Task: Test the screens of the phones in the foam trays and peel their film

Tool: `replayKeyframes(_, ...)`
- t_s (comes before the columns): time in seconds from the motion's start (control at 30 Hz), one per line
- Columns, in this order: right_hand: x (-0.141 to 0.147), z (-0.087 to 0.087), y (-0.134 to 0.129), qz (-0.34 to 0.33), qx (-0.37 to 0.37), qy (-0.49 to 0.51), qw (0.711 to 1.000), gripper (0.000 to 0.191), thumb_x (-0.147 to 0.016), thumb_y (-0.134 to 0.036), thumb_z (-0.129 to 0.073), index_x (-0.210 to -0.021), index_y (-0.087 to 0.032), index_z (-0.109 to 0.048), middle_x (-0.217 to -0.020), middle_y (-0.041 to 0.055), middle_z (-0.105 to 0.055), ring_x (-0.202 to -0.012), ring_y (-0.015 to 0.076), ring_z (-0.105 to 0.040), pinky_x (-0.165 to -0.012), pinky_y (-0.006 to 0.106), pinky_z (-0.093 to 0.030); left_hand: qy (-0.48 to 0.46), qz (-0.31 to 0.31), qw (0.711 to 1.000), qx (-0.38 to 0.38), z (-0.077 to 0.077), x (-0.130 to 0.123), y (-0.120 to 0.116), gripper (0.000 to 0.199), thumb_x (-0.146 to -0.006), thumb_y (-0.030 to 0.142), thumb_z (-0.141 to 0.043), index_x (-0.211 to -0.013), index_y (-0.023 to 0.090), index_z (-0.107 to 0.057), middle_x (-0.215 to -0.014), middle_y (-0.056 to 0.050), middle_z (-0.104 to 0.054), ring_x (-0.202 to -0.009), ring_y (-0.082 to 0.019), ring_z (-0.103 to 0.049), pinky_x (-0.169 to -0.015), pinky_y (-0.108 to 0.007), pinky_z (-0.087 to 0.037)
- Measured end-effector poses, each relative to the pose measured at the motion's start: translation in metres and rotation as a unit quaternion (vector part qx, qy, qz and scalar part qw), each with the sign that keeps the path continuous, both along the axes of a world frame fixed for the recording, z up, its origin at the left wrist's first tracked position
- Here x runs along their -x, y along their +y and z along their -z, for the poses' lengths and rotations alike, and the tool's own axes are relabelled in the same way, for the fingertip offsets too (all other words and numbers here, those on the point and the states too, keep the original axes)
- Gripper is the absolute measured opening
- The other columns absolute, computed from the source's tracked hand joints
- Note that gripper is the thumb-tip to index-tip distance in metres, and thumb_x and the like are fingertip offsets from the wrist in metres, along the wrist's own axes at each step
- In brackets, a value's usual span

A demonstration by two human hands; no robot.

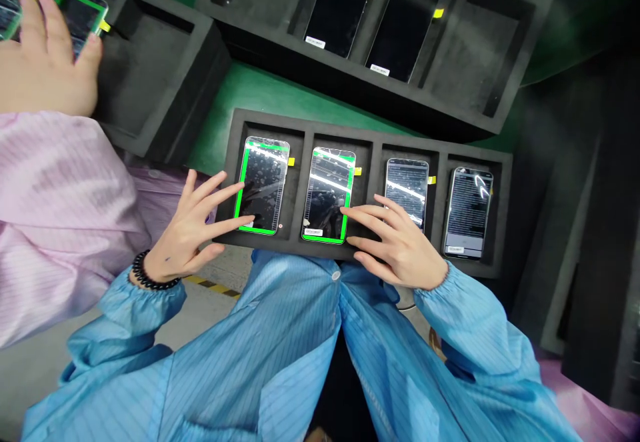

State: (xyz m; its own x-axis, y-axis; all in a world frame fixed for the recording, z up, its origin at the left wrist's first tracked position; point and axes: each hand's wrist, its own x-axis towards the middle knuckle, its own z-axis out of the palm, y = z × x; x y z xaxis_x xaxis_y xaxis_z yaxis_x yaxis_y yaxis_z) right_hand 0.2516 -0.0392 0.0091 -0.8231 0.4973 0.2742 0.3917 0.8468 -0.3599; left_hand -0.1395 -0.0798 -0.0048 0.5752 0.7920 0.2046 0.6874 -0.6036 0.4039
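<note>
We see the left hand [187, 235] spread open, with the first smartphone [263, 185] at its two o'clock, in the leftmost compartment of a black foam tray [501, 212]; one fingertip lies over the lower left of the green-bordered screen and another at its left edge, though we cannot tell whether either presses the glass. The right hand [400, 245] is open too, fingers fanned and slightly bent. At its ten o'clock sits the second smartphone [327, 192], also green-bordered, a fingertip at its right edge; at twelve is the third smartphone [406, 185], its lower end hidden from us by that hand; at two lies the fourth smartphone [469, 212]. Rows of text fill these last two screens, too small for us to read, and glare streaks all four. Towards eleven o'clock from the left hand, a co-worker's hand [55, 62] partly covers a green-bordered phone [83, 15], and another phone [7, 5] is cut off by the view's edge. At twelve o'clock from the right hand, a second foam tray [475, 49], cropped at the top, holds two dark-screened phones [340, 9]; we cannot make out the print on their white labels [315, 43].
</note>
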Motion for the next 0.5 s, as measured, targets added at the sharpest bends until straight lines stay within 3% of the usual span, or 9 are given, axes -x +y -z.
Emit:
replayKeyframes(0.1,0.014,0.002,0.001,-0.003,-0.007,0.006,1.000,0.033,-0.101,-0.031,-0.046,-0.101,-0.015,-0.075,-0.141,0.0158,-0.062,-0.127,0.0275,-0.057,-0.117,0.056,-0.037,-0.014,-0.035,0.999,-0.021,0.001,0.004,-0.006,0.055,-0.103,0.054,-0.020,-0.131,0.036,-0.065,-0.165,0.004,-0.031,-0.154,-0.030,-0.025,-0.128,-0.064,-0.003)
replayKeyframes(0.23,0.060,0.005,0.006,-0.017,-0.010,0.010,1.000,0.038,-0.104,-0.037,-0.042,-0.119,-0.016,-0.069,-0.149,0.0164,-0.054,-0.132,0.0279,-0.054,-0.119,0.060,-0.033,-0.072,-0.143,0.985,-0.067,0.007,0.002,-0.010,0.061,-0.102,0.055,-0.013,-0.138,0.037,-0.059,-0.159,0.004,-0.041,-0.152,-0.028,-0.030,-0.129,-0.061,-0.006)
replayKeyframes(0.37,0.116,0.012,0.011,-0.080,-0.041,0.009,0.996,0.036,-0.103,-0.039,-0.045,-0.120,-0.015,-0.066,-0.155,0.0162,-0.047,-0.138,0.0273,-0.048,-0.122,0.063,-0.027,-0.104,-0.225,0.963,-0.105,0.012,-0.007,-0.014,0.069,-0.101,0.061,-0.011,-0.133,0.033,-0.065,-0.155,0.001,-0.047,-0.150,-0.028,-0.034,-0.130,-0.059,-0.012)
replayKeyframes(0.5,0.152,0.021,0.013,-0.111,-0.049,-0.028,0.992,0.035,-0.102,-0.041,-0.049,-0.119,-0.015,-0.066,-0.157,0.0151,-0.044,-0.140,0.0272,-0.047,-0.124,0.063,-0.025,-0.134,-0.290,0.941,-0.114,0.017,-0.011,-0.022,0.073,-0.099,0.064,-0.010,-0.128,0.031,-0.068,-0.152,-0.001,-0.050,-0.149,-0.029,-0.036,-0.129,-0.058,-0.017)
